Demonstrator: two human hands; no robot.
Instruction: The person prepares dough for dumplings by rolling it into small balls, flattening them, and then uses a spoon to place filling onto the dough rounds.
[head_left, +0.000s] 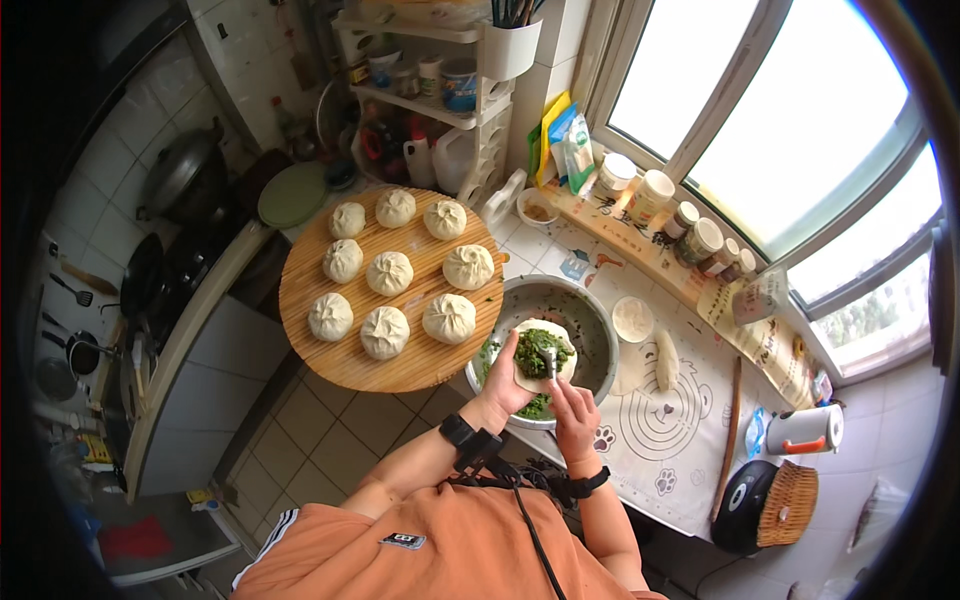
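Note:
My left hand holds a round dough wrapper heaped with chopped green filling. My right hand grips a metal spoon, its head resting on that filling. Both are over a large metal bowl, which has more green filling inside. Left of the bowl, several pleated buns sit on a round wooden board. On the counter to the right of the bowl are flat dough rounds, partly overlapping, and a dough roll.
A wooden rolling pin lies on the printed mat, near a white kettle and a woven basket. Jars line the windowsill side. A small bowl stands behind the metal bowl. A shelf rack rises beyond the board.

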